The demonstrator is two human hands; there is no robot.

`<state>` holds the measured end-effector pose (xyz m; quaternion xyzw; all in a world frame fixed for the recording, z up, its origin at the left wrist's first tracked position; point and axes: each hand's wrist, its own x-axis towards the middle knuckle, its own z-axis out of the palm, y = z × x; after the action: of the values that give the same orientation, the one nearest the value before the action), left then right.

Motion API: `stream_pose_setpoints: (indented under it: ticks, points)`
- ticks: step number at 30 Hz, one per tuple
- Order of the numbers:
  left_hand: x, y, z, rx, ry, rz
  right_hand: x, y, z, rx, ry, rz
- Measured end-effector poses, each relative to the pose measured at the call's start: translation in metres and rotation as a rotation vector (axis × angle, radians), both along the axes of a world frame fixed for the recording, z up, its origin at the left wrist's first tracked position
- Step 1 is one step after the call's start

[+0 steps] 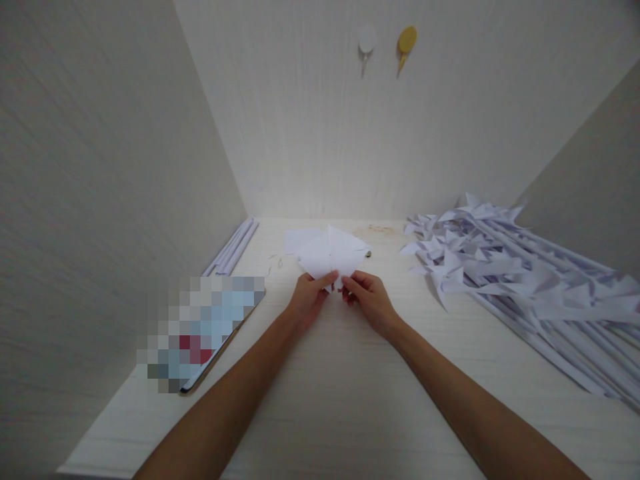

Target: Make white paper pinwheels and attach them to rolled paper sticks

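Left wall side: a flat tablet [210,330] with a blurred screen lies on the desk [350,400], near its left edge.
Behind the tablet: a few rolled paper sticks [234,247] lie along the foot of the left wall.
Left hand: the left hand [307,297] pinches the near left edge of the folded white paper [330,257], thumb on top and fingers closed on the sheet.
Paper: it sits at the middle of the desk between the 2 hands, creased into pointed flaps, its far part resting flat on the desk toward the back wall.
Right hand: the right hand [370,297] grips the near right edge of the same paper, fingertips closed on it, just beside the left thumb.
Back wall: 2 hooks hang above, a white hook [367,41] and a yellow hook [407,41].
Right side: a heap of paper pinwheels [500,267] on long sticks lies well apart from the hands.
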<state>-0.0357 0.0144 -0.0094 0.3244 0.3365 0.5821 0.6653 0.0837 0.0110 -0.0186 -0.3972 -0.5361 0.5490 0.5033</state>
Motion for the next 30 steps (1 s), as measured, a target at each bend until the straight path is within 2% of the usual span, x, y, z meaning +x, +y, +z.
stream_pose_setpoints:
  ticks: [5, 17, 21, 27, 30]
  points:
    - [-0.0015, 0.0007, -0.0018, 0.017, 0.003, -0.076, 0.0017, -0.0004, -0.0003, 0.020, -0.018, 0.026]
    - [-0.0006, -0.0014, 0.0001, 0.051, 0.056, -0.092, 0.0012, 0.0016, -0.0004, -0.061, 0.015, 0.088]
    - [0.0007, -0.0008, -0.0007, 0.080, 0.096, -0.030, 0.0016, 0.0020, 0.0010, -0.122, 0.086, 0.097]
    - [0.0048, -0.0010, -0.0021, 0.148, 0.275, 0.150, 0.0006, 0.0030, 0.0013, -0.224, 0.229, 0.054]
    - [0.0055, -0.0012, -0.0023, 0.169, 0.307, 0.181, -0.0004, 0.0036, 0.0008, -0.249, 0.287, 0.031]
